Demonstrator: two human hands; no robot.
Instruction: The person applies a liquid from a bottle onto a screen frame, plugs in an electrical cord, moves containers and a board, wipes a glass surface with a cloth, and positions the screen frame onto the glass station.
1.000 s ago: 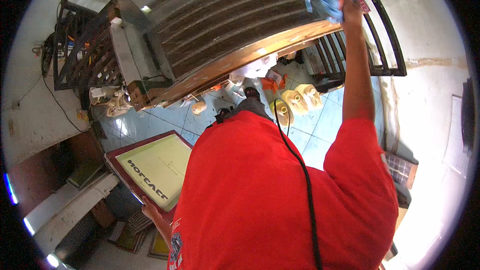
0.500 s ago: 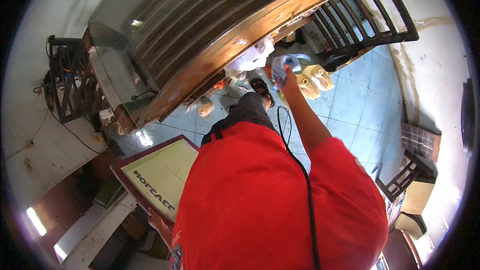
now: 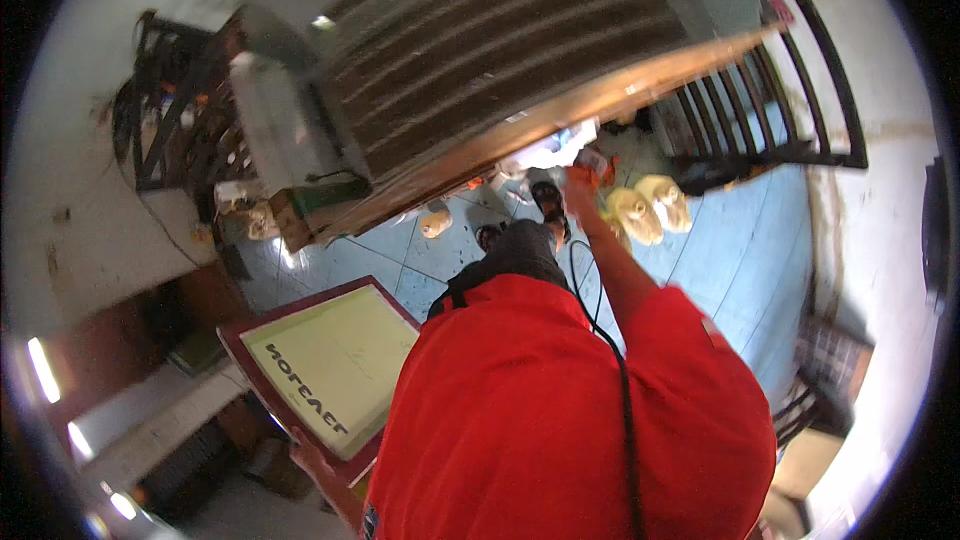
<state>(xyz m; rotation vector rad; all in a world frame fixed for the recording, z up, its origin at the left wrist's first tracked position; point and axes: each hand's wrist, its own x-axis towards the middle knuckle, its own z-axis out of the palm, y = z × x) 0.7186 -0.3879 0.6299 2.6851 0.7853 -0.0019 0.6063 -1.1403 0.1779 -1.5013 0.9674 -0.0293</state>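
Note:
My left hand (image 3: pixel 312 455) is closed on the lower edge of a screen-printing frame (image 3: pixel 240 345), a maroon-edged rectangle with pale yellow-green mesh and dark lettering. The frame hangs tilted at my left side. My right arm reaches forward, and the right hand (image 3: pixel 580 190) is smeared by motion close to the table's near edge. An orange item (image 3: pixel 606 172) shows right beside that hand. I cannot make out whether the fingers hold anything. Just right of it, two cream-yellow jugs (image 3: pixel 633 217) stand on the floor.
A long table (image 3: pixel 520 125) with a wooden edge and dark striped top crosses in front of me. A dark slatted rack (image 3: pixel 740 105) stands at the right, another dark frame (image 3: pixel 165 105) at the left. A small tan container (image 3: pixel 435 224) sits on the blue tiled floor (image 3: pixel 740 240).
The blue cloth that was in my right hand no longer shows. That hand has lowered slightly toward me. The view has shifted, and the frame stays in my left hand.

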